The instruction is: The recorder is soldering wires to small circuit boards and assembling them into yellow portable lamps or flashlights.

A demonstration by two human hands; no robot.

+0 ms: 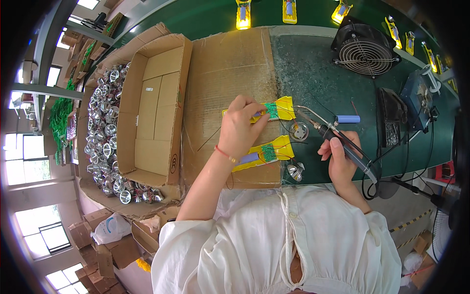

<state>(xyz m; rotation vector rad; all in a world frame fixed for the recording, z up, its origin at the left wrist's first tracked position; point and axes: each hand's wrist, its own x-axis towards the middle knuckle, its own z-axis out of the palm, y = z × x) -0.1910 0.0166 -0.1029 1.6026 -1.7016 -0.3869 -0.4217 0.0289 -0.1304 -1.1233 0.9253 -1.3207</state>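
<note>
My left hand (pixel 239 126) is closed over a yellow flashlight housing (pixel 284 108) on the cardboard, thumb and fingers pinched at its edge beside a green circuit board (pixel 271 110). The fingers partly hide what lies inside. In my right hand (pixel 341 159) is a soldering iron (pixel 346 151), with a thin metal tube running along it; its tip points left toward the housing. Nearer me lies a second yellow housing (pixel 281 147) with a blue battery cell (pixel 248 158), green board and loose wires. A round clear-and-silver part (pixel 299 131) and a silver reflector (pixel 295 171) sit beside the housings.
A loose blue cell (pixel 348 119) lies right of the iron's tip. Beyond stand a black fan (pixel 364 51) and a blue box-shaped unit (pixel 420 93). At left, an open carton (pixel 182 105) stands by many silver reflectors (pixel 105 132). Lit yellow housings (pixel 243 14) line the far side.
</note>
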